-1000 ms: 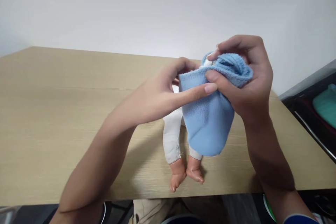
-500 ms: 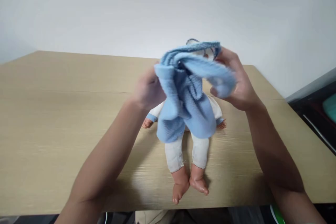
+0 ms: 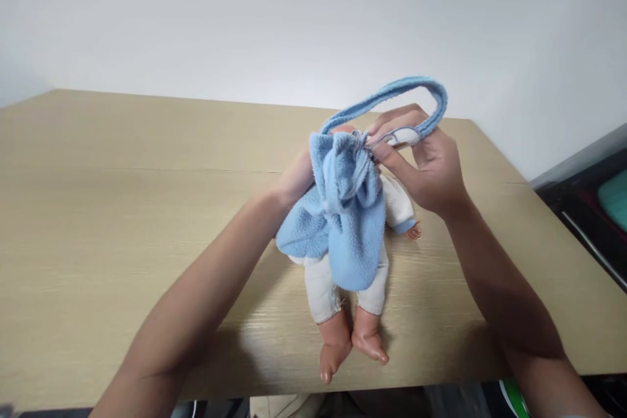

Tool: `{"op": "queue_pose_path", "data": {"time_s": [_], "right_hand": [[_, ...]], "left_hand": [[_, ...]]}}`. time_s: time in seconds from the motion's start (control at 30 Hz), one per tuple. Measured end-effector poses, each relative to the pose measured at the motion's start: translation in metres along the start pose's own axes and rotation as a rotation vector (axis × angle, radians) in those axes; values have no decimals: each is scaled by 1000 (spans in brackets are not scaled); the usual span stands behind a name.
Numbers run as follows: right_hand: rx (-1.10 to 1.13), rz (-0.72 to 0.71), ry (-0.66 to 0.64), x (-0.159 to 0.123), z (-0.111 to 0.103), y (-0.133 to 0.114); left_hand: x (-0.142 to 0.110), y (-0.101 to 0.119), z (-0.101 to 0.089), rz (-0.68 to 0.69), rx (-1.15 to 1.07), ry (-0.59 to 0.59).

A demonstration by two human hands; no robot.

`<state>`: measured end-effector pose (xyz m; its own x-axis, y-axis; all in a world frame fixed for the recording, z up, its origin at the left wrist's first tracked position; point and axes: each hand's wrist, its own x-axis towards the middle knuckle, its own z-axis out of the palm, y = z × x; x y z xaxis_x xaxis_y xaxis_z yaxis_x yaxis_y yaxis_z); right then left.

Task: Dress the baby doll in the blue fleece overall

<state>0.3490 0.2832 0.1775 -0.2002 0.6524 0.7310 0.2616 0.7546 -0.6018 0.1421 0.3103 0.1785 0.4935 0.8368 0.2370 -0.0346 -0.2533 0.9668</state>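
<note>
A light blue fleece doll garment hangs bunched between my hands, its two rounded lower ends drooping. A long blue strap-like loop arches up from its top toward the right. My left hand grips the garment from behind on the left; most of its fingers are hidden by the cloth. With thumb and fingers, my right hand pinches the garment's upper edge near a whitish patch with dark stitching. Below lies a doll with a white cloth body and bare plastic feet toward me. The garment hides its upper body.
The wooden table extends widely to the left and behind the doll. A pale wall rises at its far edge. At the right stands a dark object with a teal part. Something green shows below the front edge.
The garment has turned and hangs lower over the doll's legs. Its loop now stands up at the right. My right hand has moved inward to the garment's upper edge.
</note>
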Motion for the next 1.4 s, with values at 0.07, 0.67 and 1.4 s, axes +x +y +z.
{"op": "queue_pose_path", "data": {"time_s": [0.07,0.67,1.4], "right_hand": [[6,10,41,-1,2,0],[142,265,153,-4,10,-42],[587,163,-250,-4,-11,-35]], "left_hand": [[2,-4,-5,-30,-104,-47],[-39,51,-27,841,978,-60],[-39,45,-36,828,478,91]]}}
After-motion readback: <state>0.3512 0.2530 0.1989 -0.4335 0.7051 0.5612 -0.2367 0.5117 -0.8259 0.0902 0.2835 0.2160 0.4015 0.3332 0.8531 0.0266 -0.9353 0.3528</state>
